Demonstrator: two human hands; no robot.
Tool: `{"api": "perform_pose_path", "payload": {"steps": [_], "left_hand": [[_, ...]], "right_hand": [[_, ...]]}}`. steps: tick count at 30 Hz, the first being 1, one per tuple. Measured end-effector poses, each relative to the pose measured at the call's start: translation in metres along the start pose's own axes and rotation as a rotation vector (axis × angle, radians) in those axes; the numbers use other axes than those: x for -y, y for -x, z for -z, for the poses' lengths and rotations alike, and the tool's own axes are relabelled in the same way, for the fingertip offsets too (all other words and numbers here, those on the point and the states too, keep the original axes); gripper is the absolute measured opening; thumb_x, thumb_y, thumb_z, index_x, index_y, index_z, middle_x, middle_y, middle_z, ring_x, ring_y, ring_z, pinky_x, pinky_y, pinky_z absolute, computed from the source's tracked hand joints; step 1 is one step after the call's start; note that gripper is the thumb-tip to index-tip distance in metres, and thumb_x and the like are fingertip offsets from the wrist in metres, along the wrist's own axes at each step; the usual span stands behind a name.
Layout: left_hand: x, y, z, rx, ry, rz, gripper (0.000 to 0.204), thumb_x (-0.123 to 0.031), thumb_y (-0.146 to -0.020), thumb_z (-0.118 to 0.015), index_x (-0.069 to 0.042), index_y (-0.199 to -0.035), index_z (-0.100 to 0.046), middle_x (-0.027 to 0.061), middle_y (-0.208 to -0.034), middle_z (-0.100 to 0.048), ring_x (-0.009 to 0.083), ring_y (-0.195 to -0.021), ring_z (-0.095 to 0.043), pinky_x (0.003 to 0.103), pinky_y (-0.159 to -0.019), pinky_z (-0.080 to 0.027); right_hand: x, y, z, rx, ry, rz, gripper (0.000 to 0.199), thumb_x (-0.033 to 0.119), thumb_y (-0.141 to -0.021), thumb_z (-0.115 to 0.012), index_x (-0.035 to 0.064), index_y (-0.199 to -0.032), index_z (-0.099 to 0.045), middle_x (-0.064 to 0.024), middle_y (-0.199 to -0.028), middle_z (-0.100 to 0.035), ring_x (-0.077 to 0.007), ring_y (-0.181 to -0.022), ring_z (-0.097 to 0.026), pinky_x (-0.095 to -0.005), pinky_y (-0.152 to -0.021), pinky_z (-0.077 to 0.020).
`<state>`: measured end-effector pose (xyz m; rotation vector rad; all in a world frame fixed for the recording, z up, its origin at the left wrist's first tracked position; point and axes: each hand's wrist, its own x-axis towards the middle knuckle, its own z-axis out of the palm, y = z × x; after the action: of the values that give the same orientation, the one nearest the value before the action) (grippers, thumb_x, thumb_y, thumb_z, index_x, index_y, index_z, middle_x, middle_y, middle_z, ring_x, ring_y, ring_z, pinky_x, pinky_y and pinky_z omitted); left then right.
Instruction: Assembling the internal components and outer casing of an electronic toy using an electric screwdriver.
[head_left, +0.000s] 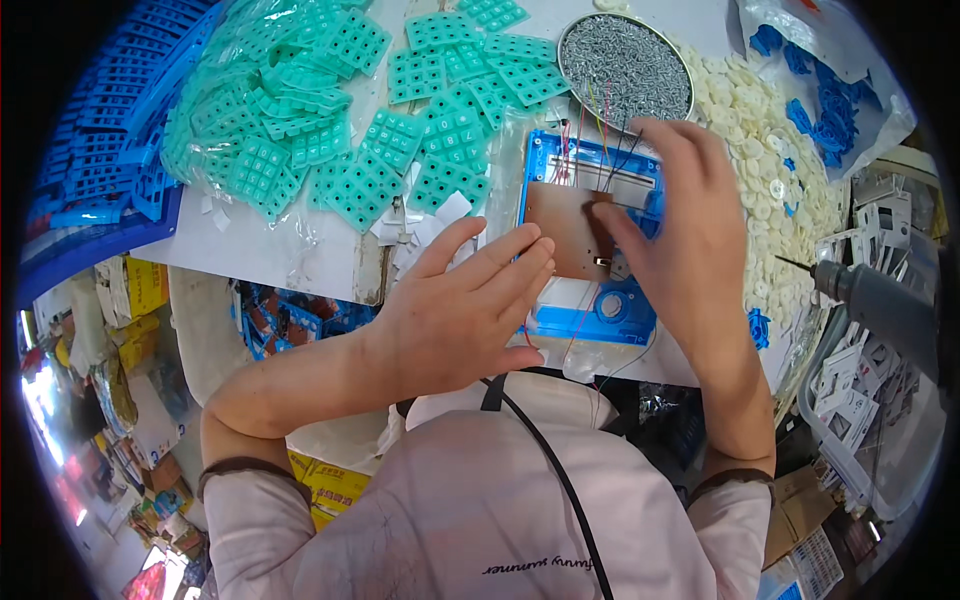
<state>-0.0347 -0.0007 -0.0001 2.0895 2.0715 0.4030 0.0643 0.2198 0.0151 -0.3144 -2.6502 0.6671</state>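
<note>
A blue plastic casing (612, 325) lies in front of me on the table. Over its middle is a brown circuit board (565, 225), with thin red, black and yellow wires running off its far side and more trailing toward me. My left hand (470, 295) hovers at the casing's left side, fingers stretched out and nothing in them. Above the right part of the casing, my right hand (690, 215) is curved with thumb and fingers apart. Its thumb tip is at the board's right edge; whether it touches cannot be made out. The far wires pass near its fingertips.
Green rubber keypads (370, 185) are heaped at the left and far middle. A round tin of small screws (625, 70) stands beyond the casing. Pale round discs (775, 150) spread along the right, where a power screwdriver (870, 300) juts in. Blue plastic parts (100, 120) fill the far left.
</note>
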Motion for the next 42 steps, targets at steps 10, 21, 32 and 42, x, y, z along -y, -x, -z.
{"api": "perform_pose_path", "payload": {"steps": [10,21,32,42], "left_hand": [[0.011,-0.011,0.006,0.020,0.102,-0.056,0.069,-0.051,-0.085,-0.071,0.003,-0.127,-0.063,0.0144,-0.135,-0.063,0.0269,-0.128,-0.058,0.039,-0.089,-0.046],[0.097,-0.113,0.037,-0.203,0.349,0.055,0.014,-0.019,-0.084,-0.076,-0.009,-0.094,-0.074,0.0065,-0.100,-0.072,0.0279,-0.090,-0.069,0.039,-0.073,-0.053],[0.140,-0.200,-0.018,-0.303,-0.208,-0.050,0.014,-0.024,-0.089,-0.066,-0.012,-0.087,-0.072,0.0058,-0.089,-0.069,0.0247,-0.096,-0.067,0.045,-0.087,-0.042],[0.137,-0.208,-0.002,-0.398,-0.172,-0.079,0.025,-0.029,-0.092,-0.062,-0.009,-0.082,-0.074,0.0075,-0.084,-0.072,0.0278,-0.076,-0.069,0.044,-0.080,-0.047]], "right_hand": [[0.027,0.054,0.004,0.434,0.186,0.192,0.071,0.038,-0.081,-0.077,-0.0098,-0.130,-0.060,-0.0251,-0.140,-0.058,-0.0411,-0.134,-0.052,-0.0542,-0.113,-0.0385],[0.035,0.044,0.000,0.471,0.253,0.208,0.066,0.042,-0.085,-0.071,-0.0134,-0.120,-0.066,-0.0324,-0.135,-0.059,-0.0431,-0.130,-0.052,-0.0516,-0.109,-0.0401],[0.023,0.057,0.121,0.244,-0.173,0.407,0.038,0.014,-0.084,-0.076,-0.0010,-0.118,-0.065,-0.0223,-0.133,-0.061,-0.0367,-0.120,-0.062,-0.0468,-0.097,-0.0537],[-0.082,0.013,0.138,0.089,-1.146,0.234,0.066,0.036,-0.091,-0.075,0.0021,-0.139,-0.046,-0.0034,-0.079,-0.063,-0.0165,-0.063,-0.056,-0.0342,-0.068,-0.0484]]}}
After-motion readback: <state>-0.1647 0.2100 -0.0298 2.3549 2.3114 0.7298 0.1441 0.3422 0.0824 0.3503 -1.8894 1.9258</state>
